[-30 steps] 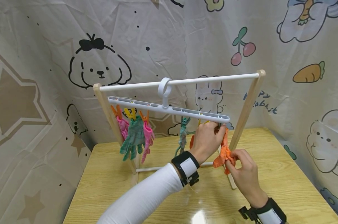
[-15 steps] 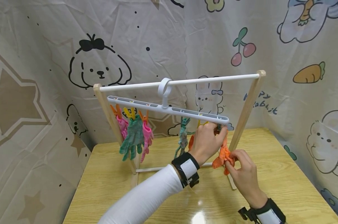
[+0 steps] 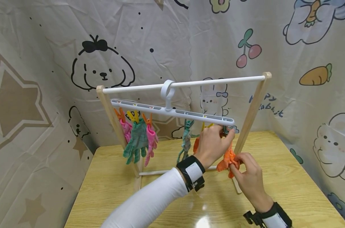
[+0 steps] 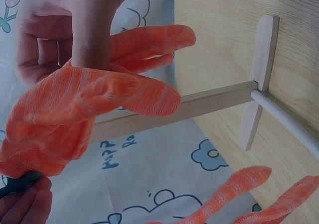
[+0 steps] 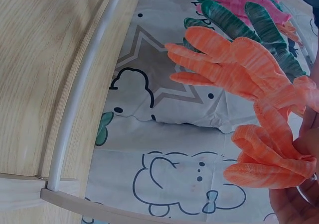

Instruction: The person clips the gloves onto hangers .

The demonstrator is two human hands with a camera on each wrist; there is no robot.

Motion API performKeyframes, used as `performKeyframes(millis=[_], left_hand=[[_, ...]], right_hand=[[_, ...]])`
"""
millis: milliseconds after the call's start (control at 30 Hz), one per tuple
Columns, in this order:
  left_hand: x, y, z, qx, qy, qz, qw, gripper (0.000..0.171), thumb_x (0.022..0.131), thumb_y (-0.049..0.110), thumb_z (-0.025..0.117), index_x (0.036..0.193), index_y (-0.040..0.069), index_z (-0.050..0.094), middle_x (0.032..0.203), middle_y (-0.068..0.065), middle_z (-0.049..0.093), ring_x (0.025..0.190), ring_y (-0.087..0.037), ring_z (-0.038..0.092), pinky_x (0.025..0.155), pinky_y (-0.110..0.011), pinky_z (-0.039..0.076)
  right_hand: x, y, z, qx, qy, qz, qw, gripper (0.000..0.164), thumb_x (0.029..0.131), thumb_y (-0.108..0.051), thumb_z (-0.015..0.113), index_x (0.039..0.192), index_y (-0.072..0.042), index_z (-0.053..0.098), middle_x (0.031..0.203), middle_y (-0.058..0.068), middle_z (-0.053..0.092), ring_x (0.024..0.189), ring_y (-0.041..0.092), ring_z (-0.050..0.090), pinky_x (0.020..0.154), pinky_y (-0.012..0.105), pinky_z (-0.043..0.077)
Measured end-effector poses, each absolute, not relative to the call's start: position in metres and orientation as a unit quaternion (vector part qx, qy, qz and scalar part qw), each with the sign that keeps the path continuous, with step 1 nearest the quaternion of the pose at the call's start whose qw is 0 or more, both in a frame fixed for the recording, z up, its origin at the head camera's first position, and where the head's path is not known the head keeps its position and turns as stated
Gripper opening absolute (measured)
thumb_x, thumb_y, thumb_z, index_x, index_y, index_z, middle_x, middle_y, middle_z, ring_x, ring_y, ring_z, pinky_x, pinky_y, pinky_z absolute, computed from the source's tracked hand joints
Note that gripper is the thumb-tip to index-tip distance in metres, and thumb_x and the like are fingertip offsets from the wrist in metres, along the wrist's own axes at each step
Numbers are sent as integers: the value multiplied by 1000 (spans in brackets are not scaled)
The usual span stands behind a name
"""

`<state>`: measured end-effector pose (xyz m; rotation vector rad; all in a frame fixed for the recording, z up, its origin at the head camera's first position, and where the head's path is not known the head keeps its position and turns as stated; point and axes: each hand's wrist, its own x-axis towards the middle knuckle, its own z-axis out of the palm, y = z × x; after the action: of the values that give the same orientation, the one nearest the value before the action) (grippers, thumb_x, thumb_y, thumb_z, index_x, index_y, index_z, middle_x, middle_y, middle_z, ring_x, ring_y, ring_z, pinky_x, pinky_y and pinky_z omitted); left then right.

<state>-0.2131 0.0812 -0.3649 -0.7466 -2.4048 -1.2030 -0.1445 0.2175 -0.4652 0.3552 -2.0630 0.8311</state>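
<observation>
My left hand (image 3: 213,142) reaches up under the right end of a white hanger (image 3: 172,110). It pinches a dark green clothespin (image 4: 21,183) at the cuff of an orange glove (image 4: 55,119). Lower down, my right hand (image 3: 250,177) holds that glove (image 3: 228,160) by its finger end, thumb against the fabric. A second orange glove (image 3: 196,145) hangs just left, mostly behind my left hand, near a yellow clothespin (image 3: 208,125). In the right wrist view, this second glove (image 5: 234,59) spreads its fingers above the gripped one (image 5: 274,152).
The hanger hangs tilted from the white bar (image 3: 218,81) of a wooden stand (image 3: 250,114). On its left half hang pink gloves (image 3: 151,139) and a green glove (image 3: 136,139); another green glove (image 3: 186,139) hangs right of centre. A wood-grain table (image 3: 109,190) lies below, a printed curtain (image 3: 161,38) behind.
My left thumb has shifted slightly right and down across the top of the orange glove. The hanger has swayed a little; my right hand keeps its hold almost unmoved.
</observation>
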Motion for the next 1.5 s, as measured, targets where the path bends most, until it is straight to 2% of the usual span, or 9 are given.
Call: performKeyframes(millis=[500, 733, 833, 933, 1067, 1167, 1333, 1467, 1500], left_hand=[[-213, 81, -366, -256, -849, -425, 183, 27, 94, 35, 69, 79, 14, 64, 68, 5, 61, 53, -2, 42, 48, -12, 28], [-213, 81, -368, -256, -852, -421, 178, 22, 94, 36, 68, 88, 15, 68, 80, 2, 72, 57, -1, 48, 50, -10, 34], [-212, 81, -369, -254, -849, -432, 166, 21, 95, 35, 68, 95, 14, 70, 90, -2, 76, 62, -1, 57, 54, -8, 39], [-211, 81, -373, -253, -848, -436, 163, 25, 95, 34, 69, 110, 14, 71, 103, -4, 78, 71, -5, 69, 60, -7, 45], [-209, 80, -379, -252, -851, -433, 158, 31, 96, 35, 67, 119, 14, 69, 111, -5, 78, 77, -8, 74, 61, -7, 48], [-206, 79, -384, -253, -853, -435, 138, 33, 97, 35, 66, 120, 11, 69, 112, -6, 78, 69, -6, 72, 56, -7, 46], [-203, 80, -391, -263, -855, -430, 121, 31, 97, 32, 67, 118, 9, 70, 111, -5, 78, 69, -3, 71, 56, -4, 45], [-200, 79, -397, -262, -864, -412, 123, 33, 96, 32, 66, 120, 9, 70, 103, -5, 78, 67, -3, 71, 59, -8, 47], [-199, 79, -398, -261, -867, -408, 121, 34, 96, 33, 66, 121, 9, 69, 103, -5, 79, 67, -3, 71, 69, -10, 51]], right_hand=[[-146, 219, -467, 145, -825, 337, 430, 34, 65, 17, 81, 87, -1, 63, 83, 4, 60, 74, 9, 56, 72, 10, 47], [-145, 222, -470, 138, -834, 323, 426, 34, 65, 15, 81, 89, -1, 64, 87, 6, 62, 75, 13, 56, 70, 12, 47], [-146, 223, -472, 134, -839, 317, 421, 34, 66, 15, 81, 91, -1, 64, 88, 8, 63, 76, 14, 57, 70, 12, 47], [-147, 224, -474, 128, -846, 311, 414, 34, 67, 13, 81, 93, 0, 65, 91, 10, 64, 77, 15, 58, 71, 11, 47], [-148, 225, -476, 122, -853, 305, 405, 34, 68, 10, 82, 96, 0, 65, 93, 11, 65, 78, 17, 60, 71, 11, 48], [-149, 226, -478, 121, -856, 302, 402, 36, 69, 8, 83, 98, 0, 65, 94, 11, 65, 79, 18, 61, 71, 12, 47], [-149, 226, -480, 116, -862, 300, 392, 38, 69, 6, 84, 102, 0, 66, 95, 12, 66, 80, 22, 63, 71, 10, 46], [-149, 226, -482, 109, -868, 297, 382, 39, 70, 4, 85, 103, 0, 66, 95, 12, 67, 80, 22, 63, 71, 9, 45], [-148, 226, -482, 109, -870, 297, 379, 38, 70, 4, 85, 104, -1, 66, 95, 12, 67, 80, 23, 63, 70, 9, 45]])
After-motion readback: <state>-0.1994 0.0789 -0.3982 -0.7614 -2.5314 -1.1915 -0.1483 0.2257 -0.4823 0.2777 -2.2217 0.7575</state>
